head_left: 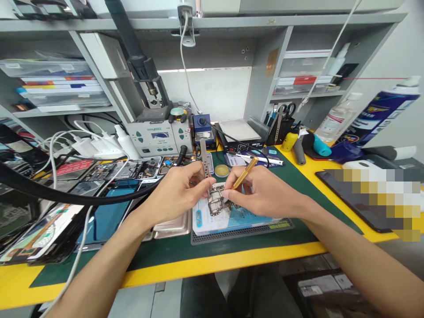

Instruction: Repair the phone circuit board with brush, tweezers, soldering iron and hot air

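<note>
At the silvery board's left side, grey tweezers are standing; at its right, a gold pen is leaning.

I wear the one camera on my head, facing forward and down across the bench. It looks from close by, with my left hand and right hand near the middle, my lap below and the shelves along the top.
</note>
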The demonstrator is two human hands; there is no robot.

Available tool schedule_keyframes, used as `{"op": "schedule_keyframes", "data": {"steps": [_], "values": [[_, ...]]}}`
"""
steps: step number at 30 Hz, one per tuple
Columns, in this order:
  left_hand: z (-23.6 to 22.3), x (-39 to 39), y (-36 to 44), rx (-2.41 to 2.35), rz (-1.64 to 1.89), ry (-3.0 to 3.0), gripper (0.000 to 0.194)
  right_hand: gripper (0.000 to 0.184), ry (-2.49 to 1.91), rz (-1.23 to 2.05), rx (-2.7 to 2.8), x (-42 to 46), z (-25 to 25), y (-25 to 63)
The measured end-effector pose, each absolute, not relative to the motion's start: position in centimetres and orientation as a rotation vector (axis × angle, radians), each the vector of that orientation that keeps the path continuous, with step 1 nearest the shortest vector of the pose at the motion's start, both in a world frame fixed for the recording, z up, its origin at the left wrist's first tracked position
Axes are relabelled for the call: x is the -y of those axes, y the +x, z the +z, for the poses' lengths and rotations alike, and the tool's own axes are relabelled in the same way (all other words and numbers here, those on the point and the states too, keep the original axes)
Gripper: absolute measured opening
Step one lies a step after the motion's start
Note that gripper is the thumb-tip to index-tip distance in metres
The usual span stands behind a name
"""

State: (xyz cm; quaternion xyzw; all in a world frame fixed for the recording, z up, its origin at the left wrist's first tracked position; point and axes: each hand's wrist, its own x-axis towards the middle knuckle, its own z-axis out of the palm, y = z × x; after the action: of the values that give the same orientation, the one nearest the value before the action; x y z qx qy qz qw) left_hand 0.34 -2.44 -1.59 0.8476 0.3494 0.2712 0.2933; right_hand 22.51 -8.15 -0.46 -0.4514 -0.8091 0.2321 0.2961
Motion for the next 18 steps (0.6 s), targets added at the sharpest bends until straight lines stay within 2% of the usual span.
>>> {"op": "schedule_keyframes", "data": {"steps": [12,18], "values": [[-1.38,2.58,0.38,-0.927,0.73,2.254,0.029,0.008,-1.152,0.354,2.162,7.97,-1.24,21.73],[-1.35,2.54,0.46,-0.921,0.726,2.242,0.028,0.008,-1.171,0.408,2.157,8.05,-1.19,21.64]]}}
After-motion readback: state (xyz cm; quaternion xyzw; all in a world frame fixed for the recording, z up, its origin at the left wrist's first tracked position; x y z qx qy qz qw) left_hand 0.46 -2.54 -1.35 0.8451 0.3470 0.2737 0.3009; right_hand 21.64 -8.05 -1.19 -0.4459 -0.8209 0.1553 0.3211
